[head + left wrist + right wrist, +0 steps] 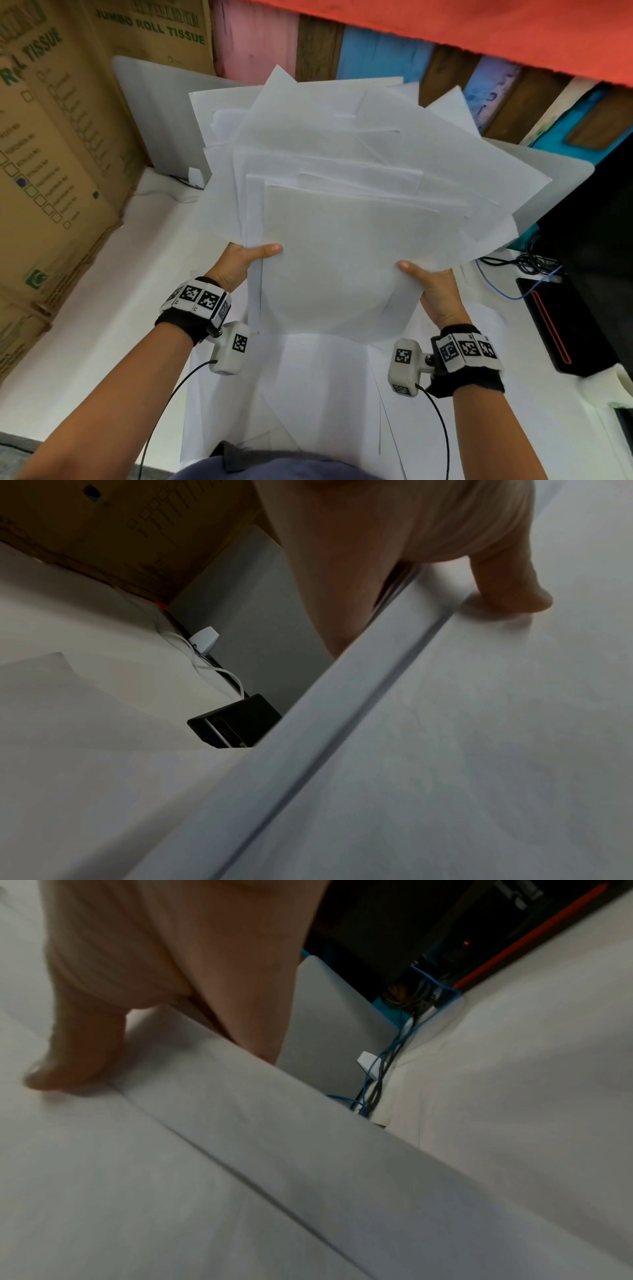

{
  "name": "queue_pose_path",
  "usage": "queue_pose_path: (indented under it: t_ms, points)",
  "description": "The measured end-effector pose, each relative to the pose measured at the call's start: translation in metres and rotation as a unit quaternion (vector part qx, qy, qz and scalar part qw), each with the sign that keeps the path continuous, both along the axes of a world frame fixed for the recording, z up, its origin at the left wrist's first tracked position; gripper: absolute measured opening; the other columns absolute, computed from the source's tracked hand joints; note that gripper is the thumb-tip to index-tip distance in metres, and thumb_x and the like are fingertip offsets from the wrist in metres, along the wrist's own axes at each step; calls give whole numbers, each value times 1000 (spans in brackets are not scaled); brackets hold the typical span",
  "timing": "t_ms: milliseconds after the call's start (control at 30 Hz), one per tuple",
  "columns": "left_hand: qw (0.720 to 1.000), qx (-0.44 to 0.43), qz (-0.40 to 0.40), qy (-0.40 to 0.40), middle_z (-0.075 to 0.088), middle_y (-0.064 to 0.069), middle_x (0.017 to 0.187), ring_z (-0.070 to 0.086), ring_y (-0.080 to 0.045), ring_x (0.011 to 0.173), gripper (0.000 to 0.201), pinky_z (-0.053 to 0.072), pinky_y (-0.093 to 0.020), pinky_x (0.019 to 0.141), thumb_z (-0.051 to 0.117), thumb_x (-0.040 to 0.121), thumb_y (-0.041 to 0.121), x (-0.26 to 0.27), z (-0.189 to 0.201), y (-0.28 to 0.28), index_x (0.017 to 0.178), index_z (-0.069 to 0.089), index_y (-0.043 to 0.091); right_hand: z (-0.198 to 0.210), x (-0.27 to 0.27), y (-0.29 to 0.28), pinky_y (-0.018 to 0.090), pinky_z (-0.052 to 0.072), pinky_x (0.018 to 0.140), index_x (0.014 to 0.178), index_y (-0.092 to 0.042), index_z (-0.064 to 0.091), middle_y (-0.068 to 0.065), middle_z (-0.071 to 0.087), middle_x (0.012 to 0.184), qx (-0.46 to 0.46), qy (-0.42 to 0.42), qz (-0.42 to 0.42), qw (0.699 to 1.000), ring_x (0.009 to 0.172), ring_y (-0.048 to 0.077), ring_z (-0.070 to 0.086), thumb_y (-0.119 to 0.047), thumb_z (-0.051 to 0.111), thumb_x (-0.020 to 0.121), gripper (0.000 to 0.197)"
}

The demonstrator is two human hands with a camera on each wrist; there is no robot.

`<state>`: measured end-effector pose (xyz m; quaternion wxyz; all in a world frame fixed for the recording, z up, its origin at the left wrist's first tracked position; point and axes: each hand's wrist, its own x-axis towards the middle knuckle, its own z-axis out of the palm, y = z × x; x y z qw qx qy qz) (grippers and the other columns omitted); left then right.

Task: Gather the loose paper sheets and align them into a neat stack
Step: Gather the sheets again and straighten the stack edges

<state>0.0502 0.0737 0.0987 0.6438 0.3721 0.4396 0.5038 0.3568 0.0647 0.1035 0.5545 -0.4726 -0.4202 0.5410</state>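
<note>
A fanned, uneven bundle of white paper sheets (pixel 342 192) is held up above the white table (pixel 113 308). My left hand (pixel 246 257) pinches its left edge, thumb on top of the front sheet and fingers hidden behind. My right hand (pixel 428 281) pinches the right edge the same way. The left wrist view shows the thumb (pixel 507 588) pressed on the sheets (pixel 445 750); in the right wrist view the thumb (pixel 68 1058) lies on the paper (pixel 171 1177). More loose sheets (pixel 325 383) lie flat on the table beneath.
Cardboard tissue boxes (pixel 58 154) stand at the left. A grey laptop lid (pixel 154 113) leans behind the sheets. At the right are a black device with a red stripe (pixel 561 325), a black monitor (pixel 603 222) and blue and black cables (pixel 513 270). A small black box (pixel 236 721) sits on the table.
</note>
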Motion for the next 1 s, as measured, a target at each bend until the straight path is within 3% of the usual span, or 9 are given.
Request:
queue_pose_path:
  t_ms: [100,167,233,367,500,633,767,867,1000]
  points:
    - [1000,-12,13,21,74,1,80,70,-15,81,54,57,-28,78,93,25,42,2,-2,2,71,77,19,-3,-4,-1,26,56,74,91,-14,71,-2,74,85,-26,13,34,999,84,16,69,-28,89,44,52]
    - [998,-26,52,33,74,2,79,68,-20,87,29,52,-35,90,88,54,24,5,0,2,77,74,15,-3,-7,-2,27,57,77,84,-15,73,1,74,84,-45,-4,53,998,83,16,70,-43,93,24,69]
    - [994,-34,97,47,73,6,72,65,-19,86,12,49,-37,91,70,77,5,7,2,2,83,67,14,-1,-5,-2,26,57,74,94,-16,66,-2,74,85,-27,13,47,998,84,13,70,-46,93,21,84]
    - [995,-24,87,42,73,6,72,68,-12,76,11,49,-35,86,68,78,6,9,5,-2,85,66,14,9,-4,-3,23,55,70,101,-21,62,-6,74,89,7,57,28,998,87,11,69,-43,93,30,81]
    - [997,-29,47,56,74,4,83,68,-13,89,40,48,-34,93,89,38,36,13,9,-3,72,77,20,10,-15,-5,22,54,70,90,-22,70,-6,74,88,-7,5,19,1000,86,12,69,-31,89,38,56]
    - [992,-22,81,90,69,2,90,64,-14,92,16,45,-36,98,75,73,13,15,22,1,84,67,19,18,-19,0,24,53,69,87,-18,64,-8,71,77,0,-22,-49,999,76,8,68,1,73,68,28]
    - [979,-43,98,175,64,0,90,59,-12,86,7,46,-17,78,69,81,19,16,18,-4,80,63,17,8,-22,-3,26,54,75,90,-11,64,0,67,84,-17,-72,-65,995,75,7,67,4,70,74,22]
    - [972,-79,75,208,59,-8,121,52,-18,112,37,38,-25,99,64,85,32,24,10,-13,114,62,8,-2,-30,-7,41,49,95,97,-3,60,1,66,89,-50,-70,-97,992,89,18,65,0,75,71,29]
    - [973,-66,78,207,53,-7,117,44,-18,122,41,31,-15,88,54,92,28,33,26,-13,126,54,5,3,-31,-1,35,44,100,97,-9,57,2,65,98,-47,-68,-130,988,96,16,61,-9,79,70,35]
